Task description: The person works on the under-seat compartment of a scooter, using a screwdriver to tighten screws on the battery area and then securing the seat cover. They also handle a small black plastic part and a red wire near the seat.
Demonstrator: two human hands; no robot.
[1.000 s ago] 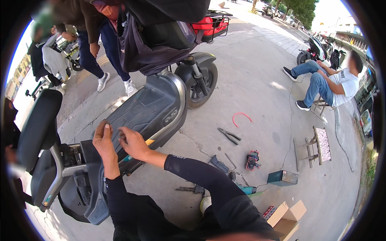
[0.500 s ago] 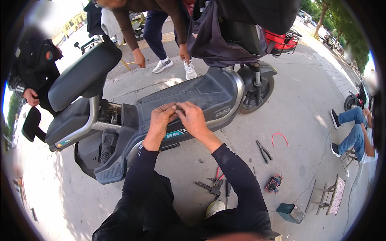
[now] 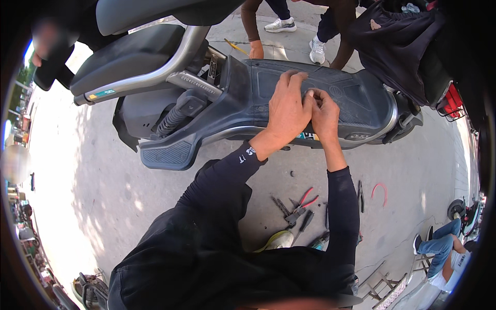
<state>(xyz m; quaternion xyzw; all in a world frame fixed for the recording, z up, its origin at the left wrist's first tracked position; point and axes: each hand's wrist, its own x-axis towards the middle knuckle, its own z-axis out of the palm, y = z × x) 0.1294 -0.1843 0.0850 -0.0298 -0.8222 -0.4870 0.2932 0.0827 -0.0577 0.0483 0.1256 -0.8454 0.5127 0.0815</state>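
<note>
A dark grey electric scooter (image 3: 206,108) stands in front of me, seat (image 3: 124,54) to the left. Both my hands meet over its ribbed black footboard (image 3: 356,98). My left hand (image 3: 285,109) rests on the panel with bent fingers, fingertips against the right hand. My right hand (image 3: 325,112) is pinched on a small light-coloured part (image 3: 309,93) at the footboard's surface; what it is stays too small to tell. Both sleeves are black.
On the concrete below lie red-handled pliers (image 3: 303,203), black pliers (image 3: 360,195) and a red wire loop (image 3: 383,191). Another person's hand (image 3: 256,49) and white shoes (image 3: 281,24) are beyond the scooter. A dark cloth (image 3: 403,49) hangs at right. Someone sits at lower right (image 3: 444,253).
The view has swung so the scooter sits higher and closer. My hands have stayed together on the footboard, now nearer its right half.
</note>
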